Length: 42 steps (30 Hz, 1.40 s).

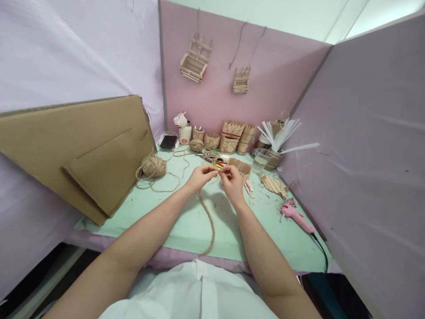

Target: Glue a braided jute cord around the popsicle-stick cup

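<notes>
My left hand (pixel 202 176) and my right hand (pixel 232 182) meet above the middle of the table, fingertips pinched together. Between them is a thin end of jute twine, too small to make out well. From beneath my left hand a braided jute cord (pixel 209 215) trails down over the table to its front edge. Just behind my right hand stands a basket of wooden sticks (pixel 241 167), partly hidden by that hand. Beyond the fingers lie a loose tangle of twine (pixel 211 155) and some colourful-handled tools (pixel 219 164).
A twine ball (pixel 154 167) and leaning cardboard (pixel 109 146) are at left. At right lie wooden sticks (pixel 274 185) and a pink glue gun (pixel 299 217) with its cable. A clear cup (pixel 261 160) stands near white strips (pixel 279 135). Stick baskets (pixel 229 144) line the back.
</notes>
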Tool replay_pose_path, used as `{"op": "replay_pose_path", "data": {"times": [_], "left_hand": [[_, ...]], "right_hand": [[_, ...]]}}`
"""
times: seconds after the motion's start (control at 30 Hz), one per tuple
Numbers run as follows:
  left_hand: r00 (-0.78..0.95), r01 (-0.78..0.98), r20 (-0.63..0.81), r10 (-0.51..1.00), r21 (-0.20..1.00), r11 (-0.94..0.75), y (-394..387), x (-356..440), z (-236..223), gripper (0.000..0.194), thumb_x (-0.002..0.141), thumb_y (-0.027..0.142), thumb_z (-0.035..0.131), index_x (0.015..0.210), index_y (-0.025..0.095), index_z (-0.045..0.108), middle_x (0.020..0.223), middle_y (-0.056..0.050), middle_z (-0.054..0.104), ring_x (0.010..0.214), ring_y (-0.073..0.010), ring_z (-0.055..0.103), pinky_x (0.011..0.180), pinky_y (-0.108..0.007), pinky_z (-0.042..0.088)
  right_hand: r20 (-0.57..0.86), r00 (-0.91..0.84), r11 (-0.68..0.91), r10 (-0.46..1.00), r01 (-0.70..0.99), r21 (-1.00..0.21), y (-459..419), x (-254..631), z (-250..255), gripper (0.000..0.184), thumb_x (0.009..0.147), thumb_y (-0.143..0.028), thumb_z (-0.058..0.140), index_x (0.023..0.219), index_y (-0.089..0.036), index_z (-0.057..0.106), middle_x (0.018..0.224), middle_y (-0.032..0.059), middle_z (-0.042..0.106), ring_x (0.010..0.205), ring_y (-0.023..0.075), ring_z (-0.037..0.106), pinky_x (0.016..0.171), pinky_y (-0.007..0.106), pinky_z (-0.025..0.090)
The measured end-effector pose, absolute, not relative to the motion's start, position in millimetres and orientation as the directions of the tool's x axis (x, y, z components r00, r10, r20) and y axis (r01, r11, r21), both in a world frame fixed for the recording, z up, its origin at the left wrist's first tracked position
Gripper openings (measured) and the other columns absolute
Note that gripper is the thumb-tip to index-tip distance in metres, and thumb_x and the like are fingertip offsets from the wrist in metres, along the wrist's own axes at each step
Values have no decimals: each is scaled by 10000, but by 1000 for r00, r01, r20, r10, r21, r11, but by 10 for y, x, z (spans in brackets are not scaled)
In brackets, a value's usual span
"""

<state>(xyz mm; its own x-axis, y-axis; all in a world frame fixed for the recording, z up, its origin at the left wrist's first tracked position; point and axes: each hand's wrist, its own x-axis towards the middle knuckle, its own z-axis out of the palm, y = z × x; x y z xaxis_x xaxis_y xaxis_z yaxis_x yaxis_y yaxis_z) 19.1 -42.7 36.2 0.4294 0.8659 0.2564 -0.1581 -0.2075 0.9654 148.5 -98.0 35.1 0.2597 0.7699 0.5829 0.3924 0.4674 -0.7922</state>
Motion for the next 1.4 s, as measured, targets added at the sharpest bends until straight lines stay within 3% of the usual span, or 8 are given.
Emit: {"op": "replay_pose_path", "data": {"times": [0.17, 0.3, 0.47, 0.57, 0.73, 0.97, 1.23, 1.4], "left_hand": [[328, -153, 358, 874, 933, -325, -456, 195, 388, 203, 677, 323, 670, 753, 135, 662, 700, -14, 635, 645, -107, 525, 628, -241, 413], [218, -56, 461, 860, 886, -461, -477, 192, 367, 189, 724, 315, 644, 785, 139, 672, 735, -36, 649, 682, -127, 554, 664, -250, 432], [248, 36, 555, 794, 814, -580, -499, 201, 320, 176, 767, 310, 612, 795, 152, 685, 764, -46, 647, 693, -131, 559, 659, -243, 430], [258, 42, 537, 803, 824, -565, -503, 213, 302, 190, 774, 313, 601, 806, 145, 685, 772, -53, 651, 696, -136, 562, 664, -251, 435], [259, -20, 466, 846, 878, -478, -494, 225, 304, 198, 746, 324, 616, 773, 138, 676, 734, -37, 648, 684, -133, 558, 663, -251, 433], [317, -58, 386, 866, 920, -389, -489, 224, 326, 205, 725, 332, 612, 652, 141, 628, 615, 3, 583, 612, -110, 503, 606, -232, 399], [368, -57, 393, 843, 914, -401, -473, 239, 282, 166, 719, 278, 599, 759, 135, 673, 682, -19, 630, 655, -120, 533, 641, -240, 419], [366, -53, 388, 846, 916, -397, -475, 252, 265, 177, 707, 283, 599, 759, 131, 673, 678, -21, 633, 625, -113, 515, 613, -237, 401]], "right_hand": [[577, 296, 479, 761, 344, -808, -992, 1464, 366, 89, 781, -301, 565, 804, -216, 552, 848, 20, 569, 785, 157, 529, 663, 265, 435], [442, 338, 386, 831, 221, -896, -957, 1480, 345, 145, 763, -345, 582, 777, -208, 537, 729, -8, 550, 655, 127, 498, 577, 242, 406], [291, 308, 274, 906, 97, -957, -918, 1495, 331, 286, 718, -466, 642, 695, -193, 562, 580, -33, 496, 524, 103, 420, 487, 236, 349], [316, 295, 298, 902, 107, -949, -925, 1486, 345, 258, 687, -438, 675, 724, -192, 605, 605, -19, 538, 552, 117, 453, 517, 246, 371], [488, 327, 416, 809, 266, -869, -964, 1471, 362, 157, 740, -355, 635, 760, -200, 620, 760, 15, 616, 714, 151, 543, 659, 273, 428], [548, 279, 443, 789, 361, -821, -994, 1473, 350, 161, 804, -367, 569, 794, -211, 607, 800, 17, 598, 733, 156, 531, 646, 266, 416], [336, 293, 295, 895, 176, -939, -865, 1539, 266, 270, 765, -472, 576, 725, -205, 578, 521, -40, 462, 514, 121, 414, 489, 245, 331], [347, 362, 292, 865, 199, -936, -850, 1545, 250, 301, 721, -488, 610, 702, -189, 591, 503, -41, 482, 536, 125, 456, 520, 247, 354]]}}
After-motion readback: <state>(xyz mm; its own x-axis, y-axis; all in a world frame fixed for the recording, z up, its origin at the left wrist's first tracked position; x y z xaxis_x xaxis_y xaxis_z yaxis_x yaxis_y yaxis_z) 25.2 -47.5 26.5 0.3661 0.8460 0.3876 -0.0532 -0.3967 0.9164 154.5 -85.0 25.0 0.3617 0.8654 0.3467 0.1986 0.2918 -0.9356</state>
